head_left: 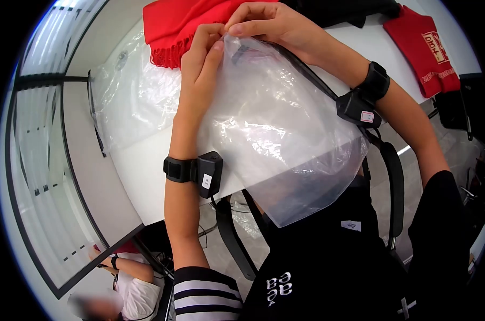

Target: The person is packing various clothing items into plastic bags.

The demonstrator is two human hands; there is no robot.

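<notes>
A clear plastic bag [274,128] hangs from my fingers, spread over the white table and past its front edge toward my lap. My left hand [201,69] pinches the bag's top corner, fingers bent and thumb pressed in. Meeting it there, my right hand [264,24] is also closed on the bag's top edge, its fingertips touching those of my left. A black strip [309,72] runs along the bag's upper right side. Just beyond my hands lies a red scarf [170,27] with a fringe.
Another clear plastic bag [135,91] lies flat on the table [146,176] at left. Black cloth [344,10] is at the far side, and a dark red folded textile [424,51] at right. Another person [138,291] sits at lower left beyond a glass partition [50,160].
</notes>
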